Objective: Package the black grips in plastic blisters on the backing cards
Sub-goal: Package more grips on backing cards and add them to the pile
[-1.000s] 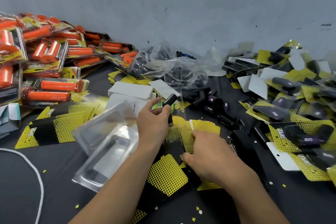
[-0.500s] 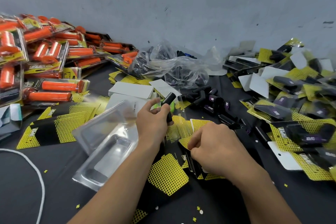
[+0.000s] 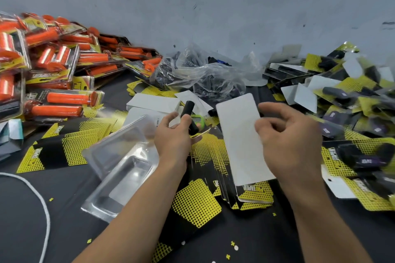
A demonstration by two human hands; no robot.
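Observation:
My left hand [image 3: 174, 134] grips a black grip [image 3: 189, 118] that stands tilted above the table's middle. My right hand [image 3: 286, 141] pinches a backing card [image 3: 239, 134] by its right edge, lifted with its white back toward me. Under the card lies a stack of yellow-and-black backing cards [image 3: 250, 196]. Clear plastic blisters [image 3: 121, 168] lie empty to the left of my left forearm. More loose black grips sit in a crumpled plastic bag [image 3: 203, 77] at the back.
Packaged orange grips [image 3: 53, 74] are piled at the left. Finished black-grip packs [image 3: 352, 117] are heaped at the right. White card backs [image 3: 154, 102] lie behind my left hand. A white cord [image 3: 42, 209] curves at the lower left. A grey wall closes the back.
My right hand has risen off the card stack with one backing card, turning its white back up. My left hand still holds the black grip, almost unmoved.

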